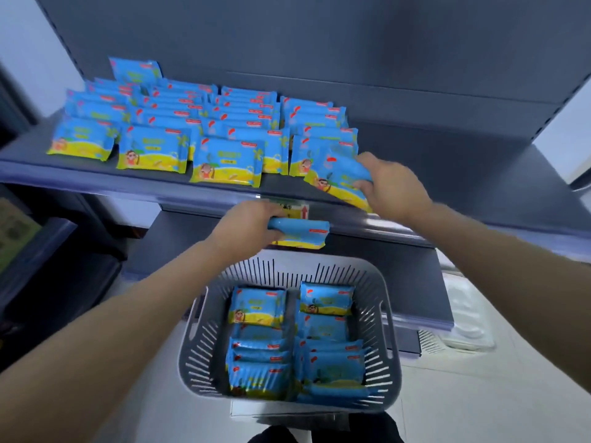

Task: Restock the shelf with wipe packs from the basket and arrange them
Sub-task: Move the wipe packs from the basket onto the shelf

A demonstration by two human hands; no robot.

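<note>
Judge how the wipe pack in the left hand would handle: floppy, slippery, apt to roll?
Gripped at one end by the left hand, the wipe pack juts out nearly level, so probably fairly firm, not floppy. Its glossy film looks likely slippery. Flat-sided, it should not roll.

Right hand [395,183] grips pack [343,179] at shelf [128,183] edge; left hand [246,223] holds another pack [302,235].
</note>
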